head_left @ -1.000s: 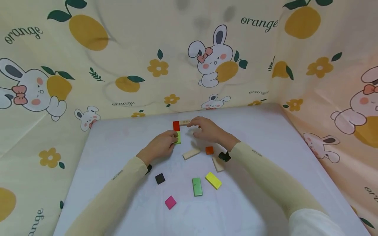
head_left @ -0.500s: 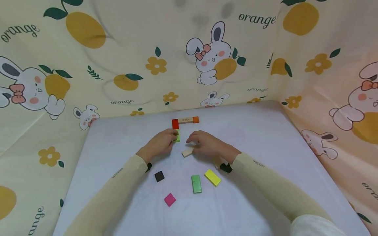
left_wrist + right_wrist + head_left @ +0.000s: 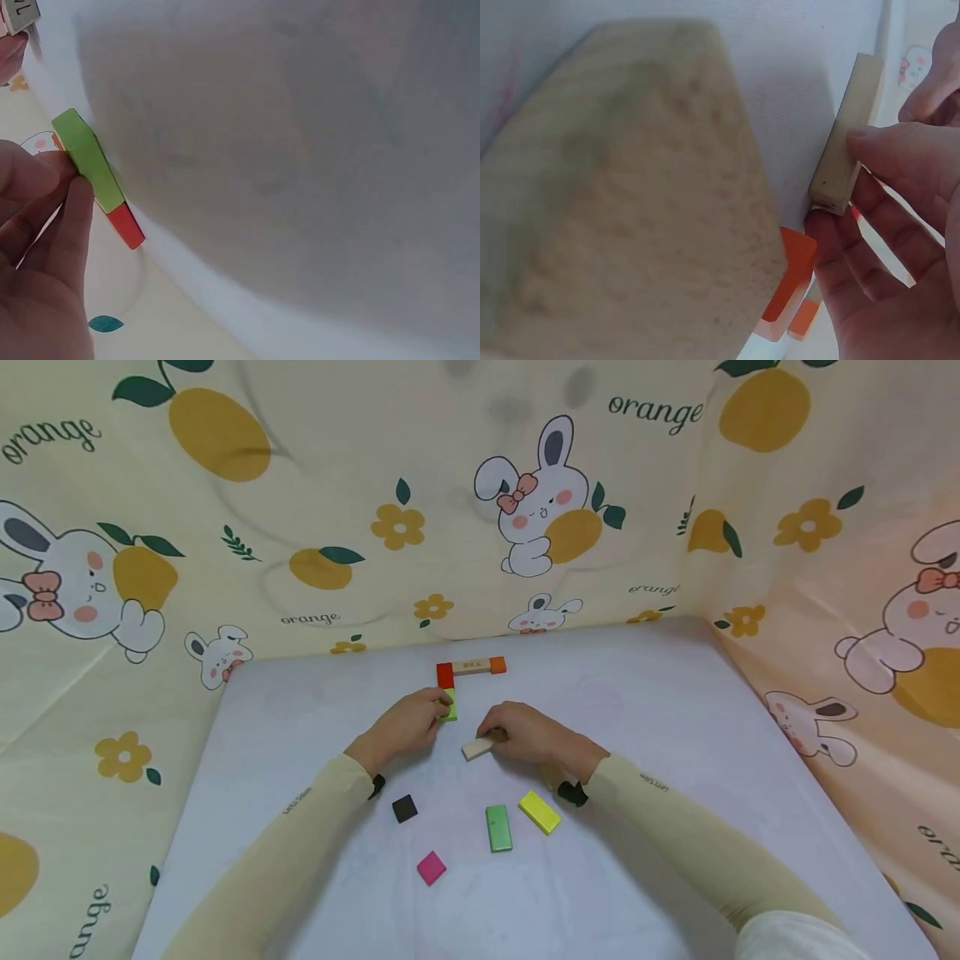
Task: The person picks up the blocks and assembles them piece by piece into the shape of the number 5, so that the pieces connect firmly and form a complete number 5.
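Grip of right hand [image 3: 527, 732] pinched on wooden block [image 3: 846, 124], left grip [image 3: 403, 723] closed on lime-green block [image 3: 94, 163]

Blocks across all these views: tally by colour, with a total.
Beige wooden oblong blocks: 3
Orange squarish blocks: 2
Red rectangular block: 1
Lime oblong block: 1
Green oblong block: 1
Yellow oblong block: 1
Black cube: 1
Magenta squarish block: 1
Total: 11

A rabbit-printed cloth [image 3: 442, 435] hung behind the far edge of the table [image 3: 652, 693]; a pink cube [image 3: 431, 867] lay farthest from this edge; a black cube [image 3: 405, 808] lay nearer to the left edge than a green block [image 3: 498, 828] and a yellow block [image 3: 539, 812].
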### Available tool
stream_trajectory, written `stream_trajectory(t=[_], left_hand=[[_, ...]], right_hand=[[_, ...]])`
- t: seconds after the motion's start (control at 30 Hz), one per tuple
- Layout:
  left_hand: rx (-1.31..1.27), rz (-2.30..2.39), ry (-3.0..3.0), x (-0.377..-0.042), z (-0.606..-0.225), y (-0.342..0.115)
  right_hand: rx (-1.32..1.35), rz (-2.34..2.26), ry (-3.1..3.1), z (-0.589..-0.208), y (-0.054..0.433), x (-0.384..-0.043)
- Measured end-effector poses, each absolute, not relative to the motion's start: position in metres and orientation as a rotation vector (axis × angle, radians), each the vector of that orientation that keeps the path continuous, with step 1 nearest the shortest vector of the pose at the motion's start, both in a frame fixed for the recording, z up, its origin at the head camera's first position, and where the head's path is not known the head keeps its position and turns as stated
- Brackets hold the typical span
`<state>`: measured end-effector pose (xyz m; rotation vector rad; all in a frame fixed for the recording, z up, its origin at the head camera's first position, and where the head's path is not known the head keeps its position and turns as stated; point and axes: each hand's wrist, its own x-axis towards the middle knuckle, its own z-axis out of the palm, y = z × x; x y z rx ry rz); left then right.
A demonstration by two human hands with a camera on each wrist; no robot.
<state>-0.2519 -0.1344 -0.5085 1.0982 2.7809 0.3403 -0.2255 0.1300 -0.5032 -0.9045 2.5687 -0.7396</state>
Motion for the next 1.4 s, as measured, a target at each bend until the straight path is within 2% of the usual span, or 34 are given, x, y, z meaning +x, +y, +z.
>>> stream_trajectory(t=[0.57,1.0,1.4], left_hand=[[1.104,0.315,2.804,-0.252,-0.509,-0.136],[1.084,0.291,2.816,-0.251,-0.51,-0.136],[1.065,0.303,2.819,-0.251,-0.508,-0.135]], right_hand=[[-0.801,-0.791,2.662,-0.492,0.133,-0.244],[-0.688,-0.788,2.685,-0.5,0.128,-0.258],[-0.721,-0.759,2.711,-0.497,0.118,-0.267]])
